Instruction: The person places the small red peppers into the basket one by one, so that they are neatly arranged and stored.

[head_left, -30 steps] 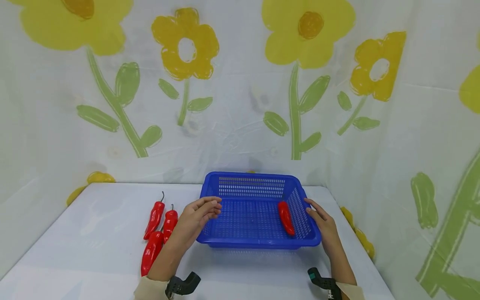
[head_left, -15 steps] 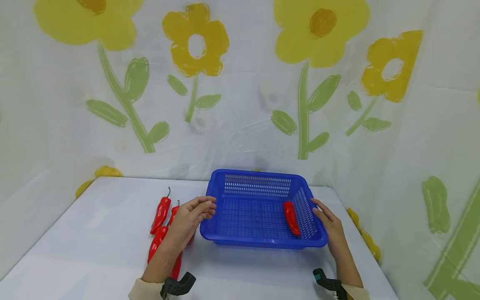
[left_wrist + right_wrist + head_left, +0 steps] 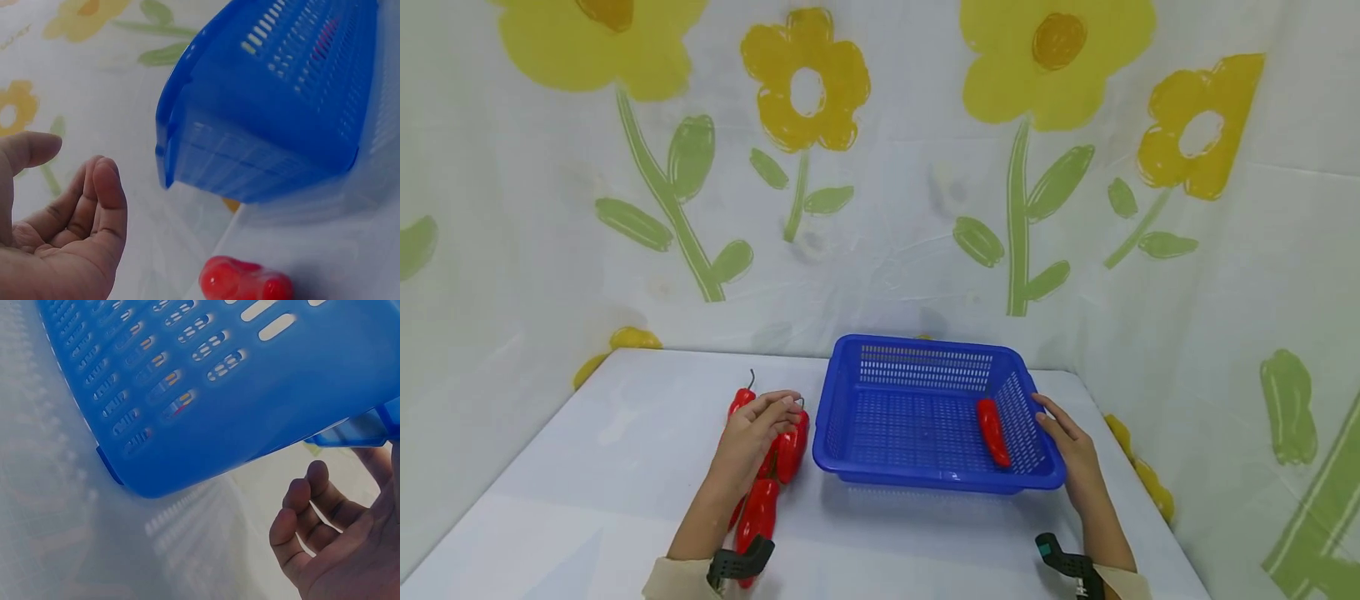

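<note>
A blue plastic basket (image 3: 925, 417) stands on the white table, with one red chili pepper (image 3: 993, 432) inside by its right wall. At the right rim is my right hand (image 3: 1078, 462), thumb and index fingertip on the edge; in the right wrist view the other fingers (image 3: 297, 494) hang loosely curled below it. My left hand (image 3: 745, 442) hovers left of the basket, apart from it and holding nothing, its fingers loosely bent in the left wrist view. Several more red chili peppers (image 3: 793, 446) lie around and under that hand, partly hidden by it and the forearm.
The table (image 3: 587, 467) reaches back to a white curtain (image 3: 887, 275) printed with yellow flowers. The basket sits near its right side. Black wrist-worn cameras (image 3: 741, 558) are strapped on both wrists.
My left hand has drawn away leftward from the basket's left rim to over the peppers. My right hand stays at the right rim. The head view has shifted slightly.
</note>
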### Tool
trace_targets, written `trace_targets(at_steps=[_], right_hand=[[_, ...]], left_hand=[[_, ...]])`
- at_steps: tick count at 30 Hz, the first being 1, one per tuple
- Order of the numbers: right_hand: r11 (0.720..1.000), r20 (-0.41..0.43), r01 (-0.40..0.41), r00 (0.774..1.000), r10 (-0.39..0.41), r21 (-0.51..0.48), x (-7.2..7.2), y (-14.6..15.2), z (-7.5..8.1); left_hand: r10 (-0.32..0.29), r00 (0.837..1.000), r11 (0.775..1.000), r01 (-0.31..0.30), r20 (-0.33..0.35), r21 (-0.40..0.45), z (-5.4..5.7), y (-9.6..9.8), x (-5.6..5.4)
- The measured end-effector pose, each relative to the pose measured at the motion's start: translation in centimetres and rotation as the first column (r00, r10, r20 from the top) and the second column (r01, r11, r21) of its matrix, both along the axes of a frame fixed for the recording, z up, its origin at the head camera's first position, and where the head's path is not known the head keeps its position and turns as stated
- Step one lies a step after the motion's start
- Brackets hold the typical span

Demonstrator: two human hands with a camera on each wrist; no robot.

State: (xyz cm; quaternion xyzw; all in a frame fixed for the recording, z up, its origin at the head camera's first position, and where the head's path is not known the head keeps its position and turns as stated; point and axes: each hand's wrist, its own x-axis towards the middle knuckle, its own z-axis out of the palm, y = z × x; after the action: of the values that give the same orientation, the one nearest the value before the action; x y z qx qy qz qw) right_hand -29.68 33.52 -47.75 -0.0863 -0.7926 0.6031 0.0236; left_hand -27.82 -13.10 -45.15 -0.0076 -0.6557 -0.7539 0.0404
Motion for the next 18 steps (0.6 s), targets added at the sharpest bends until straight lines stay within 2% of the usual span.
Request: trace_targets(at_steps=[5,12,18], right_hand=[[1.000,-0.004,0.006,1.000,-0.006,0.022,0.1,-0.1,0.1],[1.000,0.009,-0.009,1.000,0.009,-0.017,0.1,-0.3,-0.1],[1.000,0.003,0.003,1.000,-0.003,0.004,0.1,-0.2,0.1]], left_hand=[[0.029,1.000,0.999,-0.029,-0.004,-0.031,-0.4,-1.0,0.2],[0.082,0.996,0.994,-0.080,0.021,-0.079,-1.2,-1.9,0.6],[0.091,0.996,0.991,-0.090,0.007,-0.095,-1.5,-2.7,0.5]])
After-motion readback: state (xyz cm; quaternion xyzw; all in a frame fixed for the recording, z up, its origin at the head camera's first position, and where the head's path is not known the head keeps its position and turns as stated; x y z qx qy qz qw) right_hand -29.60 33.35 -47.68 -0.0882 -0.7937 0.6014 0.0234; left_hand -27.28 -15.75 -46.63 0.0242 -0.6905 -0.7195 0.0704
